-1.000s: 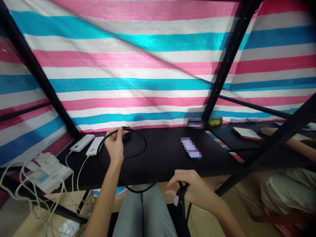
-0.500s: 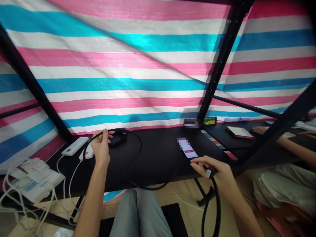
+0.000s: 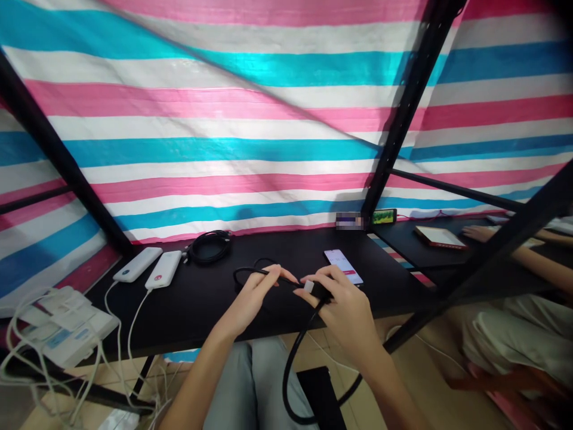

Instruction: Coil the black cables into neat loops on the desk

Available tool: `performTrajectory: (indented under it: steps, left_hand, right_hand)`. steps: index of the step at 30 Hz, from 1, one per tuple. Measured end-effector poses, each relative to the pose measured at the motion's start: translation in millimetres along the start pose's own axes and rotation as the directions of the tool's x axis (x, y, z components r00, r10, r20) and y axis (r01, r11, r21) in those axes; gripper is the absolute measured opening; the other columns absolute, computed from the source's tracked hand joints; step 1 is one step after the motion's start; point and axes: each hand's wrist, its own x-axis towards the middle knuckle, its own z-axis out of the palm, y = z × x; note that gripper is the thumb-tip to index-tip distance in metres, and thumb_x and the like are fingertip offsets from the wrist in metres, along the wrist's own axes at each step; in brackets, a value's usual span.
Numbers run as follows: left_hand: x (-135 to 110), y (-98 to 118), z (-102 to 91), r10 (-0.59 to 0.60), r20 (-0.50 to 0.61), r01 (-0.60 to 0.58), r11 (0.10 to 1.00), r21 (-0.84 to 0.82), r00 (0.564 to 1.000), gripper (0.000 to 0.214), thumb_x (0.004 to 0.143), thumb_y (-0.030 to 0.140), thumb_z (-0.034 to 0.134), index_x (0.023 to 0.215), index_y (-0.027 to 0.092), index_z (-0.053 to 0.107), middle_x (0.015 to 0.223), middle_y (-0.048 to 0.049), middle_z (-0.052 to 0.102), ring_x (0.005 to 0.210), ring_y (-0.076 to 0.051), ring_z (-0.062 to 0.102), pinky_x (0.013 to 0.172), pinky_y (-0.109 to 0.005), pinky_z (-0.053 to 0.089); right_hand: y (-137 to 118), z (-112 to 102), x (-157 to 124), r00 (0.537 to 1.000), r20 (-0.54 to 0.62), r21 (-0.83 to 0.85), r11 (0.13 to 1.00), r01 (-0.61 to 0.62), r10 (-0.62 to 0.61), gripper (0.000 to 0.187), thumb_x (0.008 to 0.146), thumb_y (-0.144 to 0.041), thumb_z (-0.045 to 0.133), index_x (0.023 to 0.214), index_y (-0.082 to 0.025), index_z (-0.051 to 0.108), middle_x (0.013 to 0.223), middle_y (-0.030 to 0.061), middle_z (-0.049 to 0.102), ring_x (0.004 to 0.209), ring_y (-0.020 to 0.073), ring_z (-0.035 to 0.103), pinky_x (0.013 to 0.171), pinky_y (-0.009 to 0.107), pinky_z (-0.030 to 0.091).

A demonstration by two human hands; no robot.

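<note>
Both of my hands are close together above the front edge of the black table (image 3: 286,248). My left hand (image 3: 250,298) is closed in a pinch on a thin stretch of black cable (image 3: 244,270), which loops over the table beside it. My right hand (image 3: 344,298) grips the same cable's plug end, a black housing with a silver metal connector (image 3: 308,286) pointing left towards my left fingertips. From below the right hand, a thick bend of cable hangs past the table edge over my lap. A lit phone (image 3: 342,261) lies just behind the right hand, partly covered by it.
A second black cable (image 3: 210,260) lies coiled at the back. Two white power banks (image 3: 138,264) with white leads are to the left, near a white box (image 3: 71,334) tangled in cords. Another phone (image 3: 384,216) leans by a black post. At right are a co-worker's hand (image 3: 477,233) and a book-like box (image 3: 439,236).
My left hand has come right and down from above the coil, and my right hand has moved left, bringing them together. The large cable loop between them has shrunk.
</note>
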Motion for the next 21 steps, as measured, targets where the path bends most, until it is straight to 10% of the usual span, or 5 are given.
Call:
performTrajectory:
  steps: [6,12,17,21]
  left_hand:
    - [4.5,-11.9,-17.9,-0.060,-0.104,0.047,0.991,-0.121,0.993,0.052,0.087,0.045,0.043,0.042,0.020,0.042,0.063,-0.0028,0.059,0.081,-0.019,0.062,0.087,-0.032,0.040]
    - [-4.5,-34.3,-54.4,-0.432,-0.091,0.440,0.893,0.100,0.897,0.049,0.078,0.061,0.048,0.053,0.019,0.049,0.033,0.0108,0.020,0.023,-0.008,0.027,0.035,-0.022,0.022]
    - [-3.8,-81.4,-57.8,-0.516,-0.192,0.548,0.810,0.208,0.835,0.049,0.077,0.060,0.049,0.077,0.013,0.064,0.044,0.0010,0.054,0.034,-0.013,0.049,0.045,-0.024,0.034]
    - [6.9,-118.4,-34.4,-0.551,-0.127,0.542,0.834,-0.098,0.825,0.052,0.072,0.059,0.059,0.095,0.012,0.064,0.086,-0.0093,0.069,0.068,-0.018,0.064,0.066,-0.027,0.043]
  right_hand:
    - [14.0,-1.7,-1.4,0.986,0.140,-0.089,0.993,-0.075,0.087,0.032,0.085,-0.050,0.052,0.069,-0.023,0.059,0.059,-0.0021,0.058,0.051,0.0118,0.053,0.047,0.022,0.032]
    - [22.3,-11.0,4.3,0.973,-0.141,0.063,0.982,-0.177,0.184,0.036,0.084,-0.050,0.052,0.069,-0.019,0.062,0.052,-0.0014,0.055,0.045,0.0090,0.044,0.049,0.021,0.034]
    - [19.2,4.2,9.0,0.969,-0.114,0.115,0.971,-0.207,0.220,0.026,0.079,-0.046,0.059,0.075,-0.021,0.067,0.061,0.0012,0.064,0.052,0.0129,0.055,0.053,0.023,0.039]
    - [19.6,33.0,12.1,0.966,0.091,0.149,0.956,-0.253,0.242,0.026,0.074,-0.041,0.061,0.093,-0.024,0.068,0.062,0.0006,0.066,0.056,0.0173,0.061,0.052,0.025,0.040]
